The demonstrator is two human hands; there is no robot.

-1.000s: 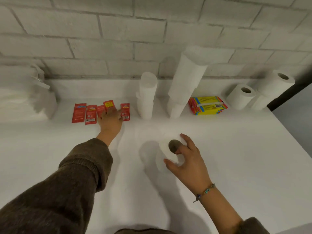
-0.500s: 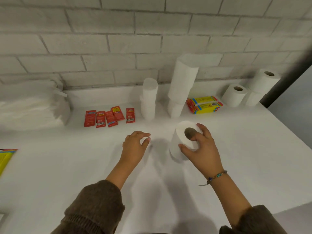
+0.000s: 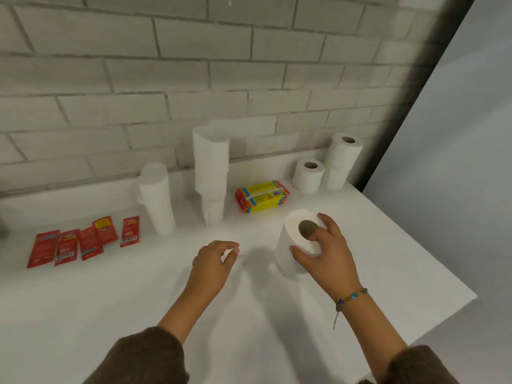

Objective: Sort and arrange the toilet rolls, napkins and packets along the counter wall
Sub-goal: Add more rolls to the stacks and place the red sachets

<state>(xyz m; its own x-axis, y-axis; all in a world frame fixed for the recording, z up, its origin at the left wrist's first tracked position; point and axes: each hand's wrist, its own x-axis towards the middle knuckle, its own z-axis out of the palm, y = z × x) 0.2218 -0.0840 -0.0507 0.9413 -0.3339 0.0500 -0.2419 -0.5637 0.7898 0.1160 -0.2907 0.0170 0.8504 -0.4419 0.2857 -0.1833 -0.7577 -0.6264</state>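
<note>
My right hand (image 3: pixel 325 252) grips a white toilet roll (image 3: pixel 293 245) from above, one finger in its core, on the counter's right middle. My left hand (image 3: pixel 214 259) hovers just left of it, fingers loosely curled and holding nothing. Several red packets (image 3: pixel 83 241) lie in a row near the wall at the left. Two stacks of white napkins stand by the wall, a short one (image 3: pixel 156 199) and a taller leaning one (image 3: pixel 210 176). A pile of yellow packets (image 3: pixel 261 196) lies right of them. In the far right corner stand a single roll (image 3: pixel 309 176) and a two-roll stack (image 3: pixel 342 160).
The white counter (image 3: pixel 110 300) runs along a grey brick wall (image 3: pixel 194 79). Its right edge drops off beside a dark vertical post (image 3: pixel 410 92) and a pale panel. The front corner of the counter lies at the lower right.
My left hand left the red packets and drew back toward the middle. My right hand carried the toilet roll rightward. The view swung right, so the napkin bag at the left went out of sight.
</note>
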